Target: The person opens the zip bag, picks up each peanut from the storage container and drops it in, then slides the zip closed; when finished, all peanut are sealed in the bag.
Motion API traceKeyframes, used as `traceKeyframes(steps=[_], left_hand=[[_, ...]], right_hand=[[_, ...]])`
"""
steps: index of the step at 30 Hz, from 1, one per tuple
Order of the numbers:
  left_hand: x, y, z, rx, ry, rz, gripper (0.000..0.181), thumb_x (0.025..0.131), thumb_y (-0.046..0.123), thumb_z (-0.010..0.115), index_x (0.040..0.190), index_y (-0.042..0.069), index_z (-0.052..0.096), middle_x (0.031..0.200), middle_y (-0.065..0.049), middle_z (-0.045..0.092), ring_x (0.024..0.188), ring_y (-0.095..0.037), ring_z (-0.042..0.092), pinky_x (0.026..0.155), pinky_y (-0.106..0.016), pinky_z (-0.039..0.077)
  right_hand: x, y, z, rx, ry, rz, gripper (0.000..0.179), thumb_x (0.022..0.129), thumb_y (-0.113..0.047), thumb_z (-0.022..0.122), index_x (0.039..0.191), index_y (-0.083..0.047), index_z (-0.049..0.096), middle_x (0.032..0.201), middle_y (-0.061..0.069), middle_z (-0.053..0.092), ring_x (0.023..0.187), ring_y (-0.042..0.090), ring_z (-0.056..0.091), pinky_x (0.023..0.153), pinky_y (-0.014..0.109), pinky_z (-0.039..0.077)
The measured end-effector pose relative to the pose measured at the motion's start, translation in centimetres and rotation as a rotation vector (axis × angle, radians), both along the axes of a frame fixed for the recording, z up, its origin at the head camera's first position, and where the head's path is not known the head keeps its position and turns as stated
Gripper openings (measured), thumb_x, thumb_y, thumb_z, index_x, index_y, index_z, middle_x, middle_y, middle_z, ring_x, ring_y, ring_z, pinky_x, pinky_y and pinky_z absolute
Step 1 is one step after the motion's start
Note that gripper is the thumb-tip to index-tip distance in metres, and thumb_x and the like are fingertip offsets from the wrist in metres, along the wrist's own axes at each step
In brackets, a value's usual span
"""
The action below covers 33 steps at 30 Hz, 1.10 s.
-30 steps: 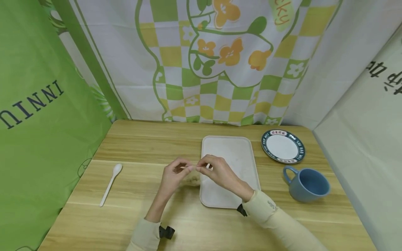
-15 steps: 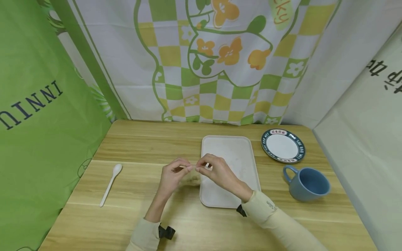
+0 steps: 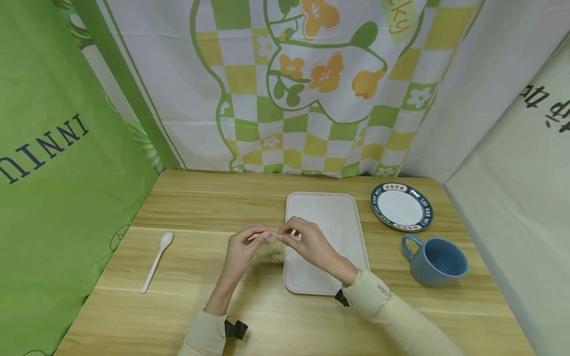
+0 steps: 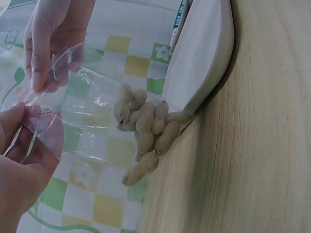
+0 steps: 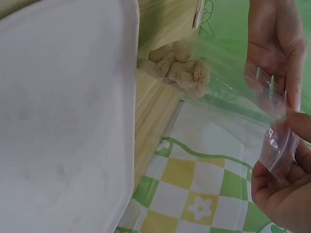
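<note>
A clear zip bag (image 4: 90, 109) hangs between both hands with several unshelled peanuts (image 4: 145, 128) at its bottom. My left hand (image 3: 240, 249) pinches one side of the bag's top edge between thumb and fingers. On the other side, my right hand (image 3: 313, 244) pinches the same edge, its fingertips a small gap from the left ones. In the right wrist view, the zip strip (image 5: 284, 155) shows by the right fingers. The bag's lower part hangs just left of a white tray (image 3: 329, 210); whether it touches the table I cannot tell.
A white spoon (image 3: 157, 264) lies on the wooden table (image 3: 200, 198) at the left. Right of the tray stand a dark-rimmed plate (image 3: 398, 208) and a blue mug (image 3: 425, 267). Patterned curtain (image 3: 303, 123) borders the table's back edge.
My left hand has shifted slightly left, and the gap between the two hands' fingertips has widened a little. The right hand is nearly still. Tray, spoon, plate and mug have not moved.
</note>
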<state>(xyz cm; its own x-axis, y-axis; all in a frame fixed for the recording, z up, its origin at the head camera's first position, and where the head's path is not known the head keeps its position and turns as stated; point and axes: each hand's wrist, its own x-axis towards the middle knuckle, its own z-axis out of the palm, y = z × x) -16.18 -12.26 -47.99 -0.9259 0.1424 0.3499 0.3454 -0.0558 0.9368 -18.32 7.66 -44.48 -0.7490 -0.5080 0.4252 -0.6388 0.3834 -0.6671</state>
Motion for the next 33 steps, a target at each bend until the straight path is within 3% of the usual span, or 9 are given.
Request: traceKeyframes(steps=[8,14,19,29,33], left_hand=[[-0.1,0.4,0.1,-0.045,0.037,0.050,0.010,0.089,0.001,0.064,0.095,-0.004,0.069,0.097,-0.019,0.062,0.091,-0.021,0.061,0.076,-0.035,0.056],[0.6,0.9,1.8,-0.105,0.005,0.054,0.008,0.090,-0.004,0.060,0.095,-0.009,0.065,0.098,-0.020,0.060,0.092,-0.026,0.059,0.078,-0.036,0.056],[1.0,1.1,2.9,-0.107,-0.003,0.023,0.010,0.091,-0.002,0.060,0.097,-0.009,0.063,0.099,-0.018,0.058,0.094,-0.016,0.058,0.078,-0.033,0.055],[0.9,1.2,2.6,-0.132,0.020,0.043,0.006,0.091,-0.004,0.059,0.095,-0.007,0.061,0.098,-0.017,0.057,0.090,-0.015,0.057,0.076,-0.026,0.054],[0.9,1.2,2.7,-0.099,0.010,0.050,0.007,0.091,-0.005,0.059,0.096,-0.009,0.058,0.100,-0.018,0.057,0.089,-0.017,0.058,0.077,-0.026,0.053]], right_hand=[[0.1,-0.3,-0.2,-0.002,-0.005,0.003,0.005,0.089,-0.012,0.068,0.094,-0.010,0.068,0.087,-0.005,0.063,0.080,0.006,0.058,0.072,0.026,0.050],[0.0,-0.3,-0.2,-0.008,0.005,-0.001,0.005,0.090,-0.013,0.067,0.093,-0.010,0.069,0.086,-0.005,0.063,0.079,0.006,0.058,0.073,0.028,0.050],[0.0,-0.3,-0.2,-0.018,0.042,0.006,0.005,0.090,-0.014,0.067,0.091,-0.010,0.069,0.085,-0.004,0.065,0.078,0.006,0.058,0.073,0.034,0.051],[0.0,0.0,-0.4,-0.040,-0.002,-0.015,0.006,0.089,-0.015,0.069,0.093,-0.012,0.070,0.086,-0.006,0.064,0.078,0.005,0.058,0.074,0.034,0.052],[0.0,0.2,-0.5,-0.075,0.001,-0.019,0.006,0.088,-0.014,0.070,0.092,-0.011,0.069,0.087,-0.004,0.064,0.079,0.007,0.059,0.075,0.034,0.053]])
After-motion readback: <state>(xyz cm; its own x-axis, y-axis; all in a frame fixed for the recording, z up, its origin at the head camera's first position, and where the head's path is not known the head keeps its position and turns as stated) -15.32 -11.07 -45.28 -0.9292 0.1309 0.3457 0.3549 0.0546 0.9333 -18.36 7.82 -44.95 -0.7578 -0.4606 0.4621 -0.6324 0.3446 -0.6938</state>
